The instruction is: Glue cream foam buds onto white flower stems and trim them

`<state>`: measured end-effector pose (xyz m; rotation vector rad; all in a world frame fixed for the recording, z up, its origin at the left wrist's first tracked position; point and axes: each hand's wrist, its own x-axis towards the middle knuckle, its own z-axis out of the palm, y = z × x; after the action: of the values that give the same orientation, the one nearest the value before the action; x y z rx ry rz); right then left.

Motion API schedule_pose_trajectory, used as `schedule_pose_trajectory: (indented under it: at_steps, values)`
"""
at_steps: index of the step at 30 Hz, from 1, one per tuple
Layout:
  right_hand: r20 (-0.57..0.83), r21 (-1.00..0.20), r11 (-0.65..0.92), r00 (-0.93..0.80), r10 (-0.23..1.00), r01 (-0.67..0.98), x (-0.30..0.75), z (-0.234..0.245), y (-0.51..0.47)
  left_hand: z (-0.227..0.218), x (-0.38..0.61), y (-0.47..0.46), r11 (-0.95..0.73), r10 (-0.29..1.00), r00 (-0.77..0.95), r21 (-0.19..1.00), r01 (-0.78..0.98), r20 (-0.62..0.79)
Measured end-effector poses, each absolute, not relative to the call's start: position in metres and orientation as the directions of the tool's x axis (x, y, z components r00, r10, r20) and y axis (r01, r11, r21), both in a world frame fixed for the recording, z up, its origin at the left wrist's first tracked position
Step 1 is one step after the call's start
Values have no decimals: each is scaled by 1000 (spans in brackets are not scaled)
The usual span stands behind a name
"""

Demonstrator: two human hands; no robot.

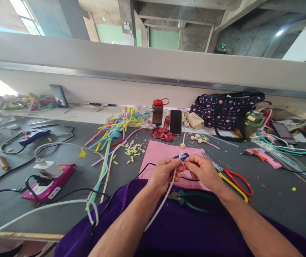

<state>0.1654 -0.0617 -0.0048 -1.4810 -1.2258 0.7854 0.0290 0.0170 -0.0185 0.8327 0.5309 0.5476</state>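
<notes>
Our bare left hand (163,174) and right hand (204,172) make two; we count one red-capped brown bottle (157,113) at their eleven o'clock, one patterned navy bag (224,111) at one, one pair of green-handled pliers (197,198) at five.

Both hands (163,173) are bare, as are the left forearm (131,216) and right forearm (251,216). Below the hands spreads a deep purple garment (190,233), plain and softly creased, brighter violet to their left, nearly black beneath them; its cut cannot be told.
</notes>
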Motion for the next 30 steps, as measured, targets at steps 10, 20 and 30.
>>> schedule_pose_trajectory:
  at_steps: [10,20,30]
  values:
    - [33,-983,8,130,991,184,172,-3,-62,-17,30,14,463,638,753,861,-210,-160]
    - [81,-991,71,81,993,112,172,-8,-58,-19,30,13,457,607,784,863,-213,-128]
    - [139,-602,-197,345,928,774,232,-2,-58,-7,21,28,502,710,682,805,-317,-174]
